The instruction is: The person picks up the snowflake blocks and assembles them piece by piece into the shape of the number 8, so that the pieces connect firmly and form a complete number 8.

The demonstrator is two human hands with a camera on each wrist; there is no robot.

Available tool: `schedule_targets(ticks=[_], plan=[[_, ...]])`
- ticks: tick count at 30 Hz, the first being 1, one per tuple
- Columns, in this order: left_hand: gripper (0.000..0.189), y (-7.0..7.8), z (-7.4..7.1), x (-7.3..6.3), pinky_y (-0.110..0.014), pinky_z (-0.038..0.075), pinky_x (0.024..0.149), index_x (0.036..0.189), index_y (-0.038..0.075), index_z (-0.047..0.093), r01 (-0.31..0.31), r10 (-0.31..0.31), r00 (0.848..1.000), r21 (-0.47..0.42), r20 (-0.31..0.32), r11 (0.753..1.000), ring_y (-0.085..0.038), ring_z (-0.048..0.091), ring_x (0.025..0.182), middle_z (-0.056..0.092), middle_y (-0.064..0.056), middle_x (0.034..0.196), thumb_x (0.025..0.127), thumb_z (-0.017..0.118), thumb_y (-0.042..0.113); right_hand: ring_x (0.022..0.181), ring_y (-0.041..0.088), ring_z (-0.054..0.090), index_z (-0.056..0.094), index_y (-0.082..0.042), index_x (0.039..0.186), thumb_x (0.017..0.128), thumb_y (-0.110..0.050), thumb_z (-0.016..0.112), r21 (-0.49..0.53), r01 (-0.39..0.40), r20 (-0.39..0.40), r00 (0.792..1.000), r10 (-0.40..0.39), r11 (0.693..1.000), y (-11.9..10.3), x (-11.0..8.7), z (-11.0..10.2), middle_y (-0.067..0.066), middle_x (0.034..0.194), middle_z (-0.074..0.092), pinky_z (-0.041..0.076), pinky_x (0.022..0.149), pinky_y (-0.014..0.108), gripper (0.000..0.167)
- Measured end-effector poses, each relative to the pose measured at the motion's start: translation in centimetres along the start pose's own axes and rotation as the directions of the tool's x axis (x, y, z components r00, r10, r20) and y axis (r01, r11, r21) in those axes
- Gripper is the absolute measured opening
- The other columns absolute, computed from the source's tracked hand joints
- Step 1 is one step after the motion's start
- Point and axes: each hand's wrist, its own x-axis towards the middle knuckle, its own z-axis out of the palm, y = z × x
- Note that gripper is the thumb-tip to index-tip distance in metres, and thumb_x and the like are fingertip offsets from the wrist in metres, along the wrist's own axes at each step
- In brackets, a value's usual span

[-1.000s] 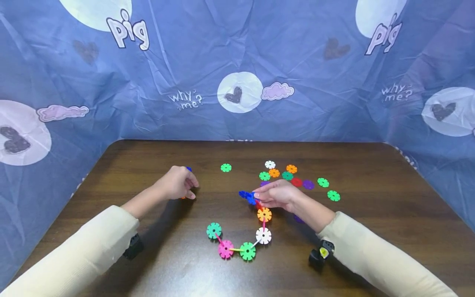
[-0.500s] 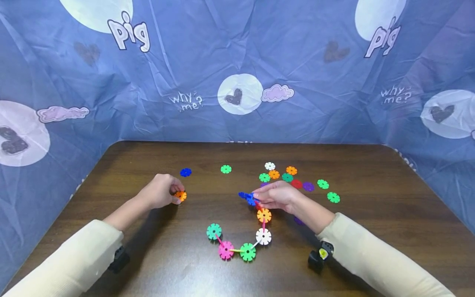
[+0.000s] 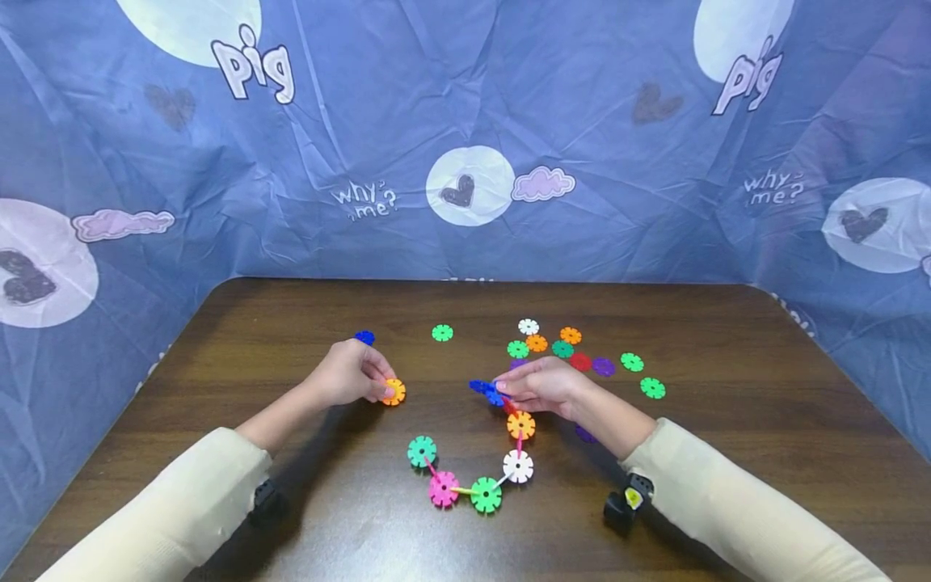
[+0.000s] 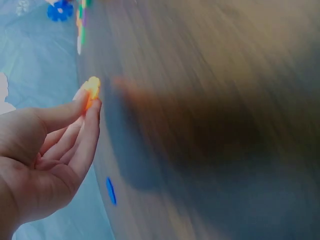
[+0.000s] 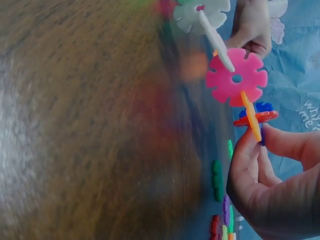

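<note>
While a wrinkled, printed blue cloth (image 3: 364, 121) hangs at the back and sides, a dark brown desk (image 3: 291, 315) spreads out before it. Pale sleeves (image 3: 160, 501) reach in from the near corners, with a small black camera (image 3: 631, 499) at each cuff.

The right hand (image 3: 547, 384) is right of the middle, its grip closed, thumb and fingers pinching the blue end of a chain (image 3: 486, 495). From there the chain curves toward the near side and round to the left through red, orange, white, green and pink to a teal end, its face-on discs linked by others seen edge-on. Whether its low part touches the desk I cannot tell.

The left hand (image 3: 352, 373) also has its grip closed, pinching one orange disc (image 3: 395, 392) near the edge, apart from the chain.

Beyond the right hand lies a scatter of loose discs (image 3: 562, 349) in white, orange, green, teal, red and purple. A single green disc (image 3: 442, 332) lies farther left, and a blue disc (image 3: 365, 335) shows just behind the left hand.
</note>
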Motion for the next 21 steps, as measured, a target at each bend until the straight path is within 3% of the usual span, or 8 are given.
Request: schedule_targets(ticks=[3, 8, 15, 21], plan=[[0.012, 1.0, 1.0, 0.7, -0.032, 0.060, 0.062, 0.088, -0.011, 0.069, 0.065, -0.056, 0.997, -0.148, 0.058, 0.987, -0.010, 0.067, 0.060, 0.073, -0.020, 0.078, 0.080, 0.073, -0.003, 0.068, 0.004, 0.065, 0.060, 0.009, 0.121, 0.092, -0.009, 0.063, -0.002, -0.008, -0.001, 1.000, 0.008, 1.000, 0.0, 0.0, 0.0, -0.007, 0.071, 0.070, 0.056, 0.069, 0.020, 0.034], [0.017, 2.7, 2.4, 1.7, -0.032, 0.060, 0.067, 0.095, -0.014, 0.068, 0.147, -0.118, 0.987, -0.301, 0.114, 0.942, -0.007, 0.066, 0.061, 0.074, -0.019, 0.083, 0.082, 0.071, -0.003, 0.067, 0.005, 0.065, 0.061, 0.009, 0.120, 0.092, -0.009, 0.064, -0.009, -0.005, 0.000, 1.000, 0.005, 1.000, -0.2, -0.1, 0.0, -0.007, 0.071, 0.069, 0.056, 0.069, 0.020, 0.034], [0.019, 4.5, 3.6, 2.7, -0.031, 0.060, 0.069, 0.097, -0.013, 0.069, 0.172, -0.136, 0.983, -0.341, 0.127, 0.924, -0.005, 0.065, 0.060, 0.075, -0.016, 0.081, 0.082, 0.071, -0.002, 0.068, 0.004, 0.065, 0.061, 0.009, 0.120, 0.092, -0.009, 0.064, -0.017, 0.002, 0.006, 1.000, -0.002, 1.000, -0.3, -0.2, 0.1, -0.008, 0.071, 0.069, 0.057, 0.070, 0.021, 0.034], [0.021, 4.8, 3.9, 2.9, -0.033, 0.060, 0.071, 0.098, -0.013, 0.069, 0.192, -0.152, 0.979, -0.354, 0.138, 0.915, -0.006, 0.065, 0.062, 0.075, -0.018, 0.084, 0.081, 0.072, -0.001, 0.067, 0.005, 0.065, 0.062, 0.009, 0.119, 0.091, -0.009, 0.064, -0.016, -0.008, 0.003, 1.000, 0.008, 1.000, -0.2, -0.2, 0.2, -0.007, 0.071, 0.069, 0.057, 0.070, 0.021, 0.034]])
